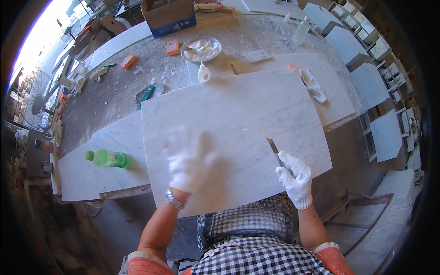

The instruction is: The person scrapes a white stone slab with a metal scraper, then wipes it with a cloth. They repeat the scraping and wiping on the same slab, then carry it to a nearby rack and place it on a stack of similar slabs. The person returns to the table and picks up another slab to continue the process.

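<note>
My right hand [295, 176], gloved in white knit, grasps a thin, flat blade [273, 147] over the right part of a smooth, grey-veined, straight-edged slab [238, 114] before me. My left hand [188, 162], blurred, appears released, fingers spread over it. Open slab surface separates both.

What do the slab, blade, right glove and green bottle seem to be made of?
Slab: looks like marble, or an imitation; smooth, white with grey veins.
Blade: probably metal; thin and straight-edged, dull greyish.
Right glove: seems a cotton-like knit; matte, with visible ribbing.
Green bottle: likely plastic; glossy and translucent, with light showing through.
</note>
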`<act>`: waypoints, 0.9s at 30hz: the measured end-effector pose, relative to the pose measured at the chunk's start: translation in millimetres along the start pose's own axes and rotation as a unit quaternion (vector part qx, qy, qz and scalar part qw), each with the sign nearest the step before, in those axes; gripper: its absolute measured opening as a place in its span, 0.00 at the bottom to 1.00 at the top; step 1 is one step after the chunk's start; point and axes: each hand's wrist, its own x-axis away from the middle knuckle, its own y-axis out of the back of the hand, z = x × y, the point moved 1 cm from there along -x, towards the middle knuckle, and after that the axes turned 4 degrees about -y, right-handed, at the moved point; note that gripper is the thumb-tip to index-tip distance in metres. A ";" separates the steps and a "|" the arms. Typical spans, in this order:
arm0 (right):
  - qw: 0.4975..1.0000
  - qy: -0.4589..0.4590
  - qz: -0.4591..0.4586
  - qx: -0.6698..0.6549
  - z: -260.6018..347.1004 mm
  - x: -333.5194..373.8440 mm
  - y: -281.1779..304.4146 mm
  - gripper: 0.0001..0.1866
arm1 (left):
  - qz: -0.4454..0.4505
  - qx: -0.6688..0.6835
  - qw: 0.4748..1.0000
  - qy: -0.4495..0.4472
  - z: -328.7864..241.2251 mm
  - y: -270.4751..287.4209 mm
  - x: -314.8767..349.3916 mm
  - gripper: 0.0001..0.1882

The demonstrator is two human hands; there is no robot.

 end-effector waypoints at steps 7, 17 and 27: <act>0.994 0.062 0.081 0.024 29.6 16.3 -27.6 0.23 | 0.041 0.543 0.832 0.103 -24.6 39.9 38.4 0.25; 0.971 0.028 0.237 0.000 57.2 13.7 -45.9 0.28 | 0.226 0.687 0.637 0.266 -49.0 42.6 54.4 0.12; 0.996 0.028 0.068 0.045 45.6 -20.3 -69.3 0.07 | -0.070 -0.003 0.988 0.140 102.9 -5.6 36.7 0.29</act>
